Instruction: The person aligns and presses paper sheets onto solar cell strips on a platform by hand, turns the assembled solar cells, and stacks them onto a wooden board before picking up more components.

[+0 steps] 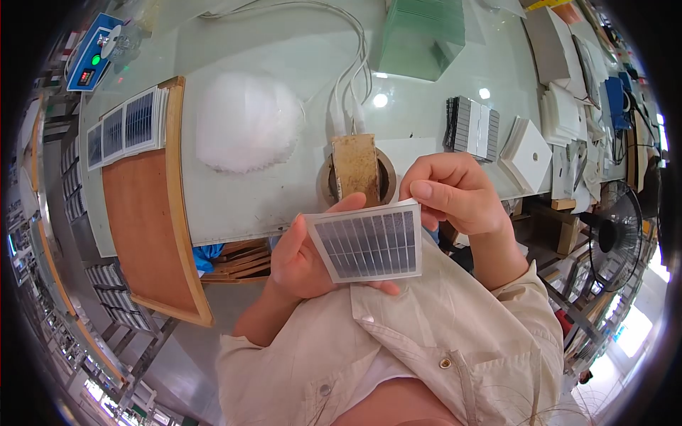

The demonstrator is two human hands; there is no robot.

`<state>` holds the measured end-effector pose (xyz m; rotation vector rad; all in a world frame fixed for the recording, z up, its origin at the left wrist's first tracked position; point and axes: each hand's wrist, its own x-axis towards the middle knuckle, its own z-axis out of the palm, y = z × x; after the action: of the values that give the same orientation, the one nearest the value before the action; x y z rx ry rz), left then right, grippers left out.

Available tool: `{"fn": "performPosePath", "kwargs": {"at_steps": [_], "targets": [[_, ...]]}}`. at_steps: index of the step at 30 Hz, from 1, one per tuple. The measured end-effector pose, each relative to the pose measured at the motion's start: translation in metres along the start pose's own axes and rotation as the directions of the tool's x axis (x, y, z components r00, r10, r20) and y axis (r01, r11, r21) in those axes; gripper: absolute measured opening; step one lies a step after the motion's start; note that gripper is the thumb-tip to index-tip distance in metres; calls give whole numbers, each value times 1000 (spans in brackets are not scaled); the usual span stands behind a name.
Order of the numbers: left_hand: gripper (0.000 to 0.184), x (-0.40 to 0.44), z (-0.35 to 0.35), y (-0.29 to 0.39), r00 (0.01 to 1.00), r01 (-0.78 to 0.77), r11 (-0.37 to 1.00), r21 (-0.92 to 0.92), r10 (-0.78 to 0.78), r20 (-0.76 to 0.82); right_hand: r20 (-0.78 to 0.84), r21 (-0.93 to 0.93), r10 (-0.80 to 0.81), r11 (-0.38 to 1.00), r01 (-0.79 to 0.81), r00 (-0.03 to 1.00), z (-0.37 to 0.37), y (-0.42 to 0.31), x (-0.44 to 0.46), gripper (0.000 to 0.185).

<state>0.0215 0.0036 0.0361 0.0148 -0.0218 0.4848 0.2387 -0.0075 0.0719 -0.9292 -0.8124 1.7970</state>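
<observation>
A small solar panel [366, 243] with a white border and a dark cell grid is held tilted in front of my chest. My left hand [302, 257] grips it from the left and beneath, the thumb along its left edge. At its upper right corner, the thumb and index finger of my right hand [455, 193] are pinched together; whether a thin film lies between them is too small to tell. Just beyond the panel, a worn metal block [354, 165] with cables rests on a round ring [387, 177] at the table edge.
On the left, a wooden tray [145, 231] bears a row of solar panels [128, 126]. A white fluffy pile [247, 122], green glass sheets [424, 39], dark cell strips [470, 128] and white boards [526, 155] stand on the table. A fan [612, 234] is at right.
</observation>
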Motion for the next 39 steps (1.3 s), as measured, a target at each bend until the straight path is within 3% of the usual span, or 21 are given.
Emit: {"fn": "performPosePath", "kwargs": {"at_steps": [5,7,8,19,26,28,35,39], "targets": [[59,0,-2,0,999,23,1000,-18,-23,44,14,12,13,1000,-13,1000,0,0,0,13],[59,1,0,0,1000,18,999,-49,-17,24,-35,-170,-61,984,55,997,3,-2,-2,9],[59,2,1,0,1000,13,997,-79,-13,2,-33,-169,-59,984,52,998,3,-3,-2,9],[58,5,7,1,992,8,999,-52,-15,-124,-15,-284,-95,955,87,995,-3,-7,-8,21],[58,6,9,0,987,10,996,-89,-24,-157,55,-302,-103,946,115,993,-5,-1,-11,34],[57,7,12,2,982,2,996,-93,-20,-187,1,-245,-50,968,49,999,-2,-2,-12,38],[55,10,9,1,971,55,997,-60,-67,-230,40,-261,-73,962,81,997,-6,3,-14,40],[58,11,7,0,976,35,998,-61,-47,-214,-52,-278,-26,960,10,998,-5,3,-16,40]]}}
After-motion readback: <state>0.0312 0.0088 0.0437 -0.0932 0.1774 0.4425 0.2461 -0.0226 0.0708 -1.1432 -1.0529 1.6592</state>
